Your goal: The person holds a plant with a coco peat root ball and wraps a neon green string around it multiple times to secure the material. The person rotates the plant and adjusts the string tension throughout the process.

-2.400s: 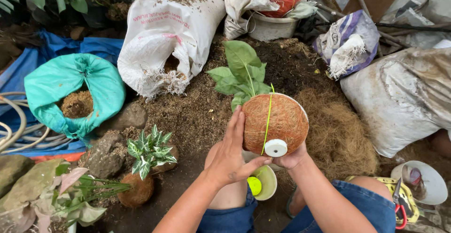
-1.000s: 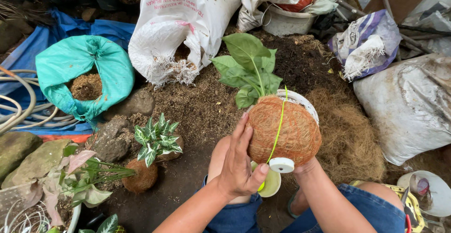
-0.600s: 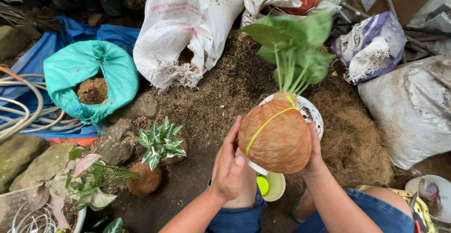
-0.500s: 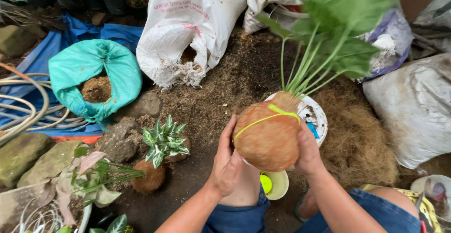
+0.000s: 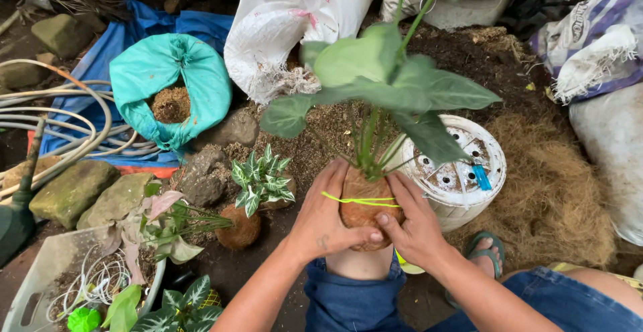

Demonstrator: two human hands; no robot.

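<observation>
Between both hands, left [image 5: 328, 221] and right [image 5: 418, 228], each grip wrapping the half-hidden, string-bound coir ball [image 5: 362, 201].

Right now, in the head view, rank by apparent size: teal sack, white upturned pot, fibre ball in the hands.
1. Teal sack, largest.
2. White pot, somewhat smaller.
3. Fibre ball, smallest, though both hands cover part of it and it sits nearest the camera.

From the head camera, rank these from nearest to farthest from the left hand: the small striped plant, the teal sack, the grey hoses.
1. Small striped plant, just left of the left hand.
2. Teal sack, farther up and left.
3. Grey hoses, at the far left edge.
</observation>
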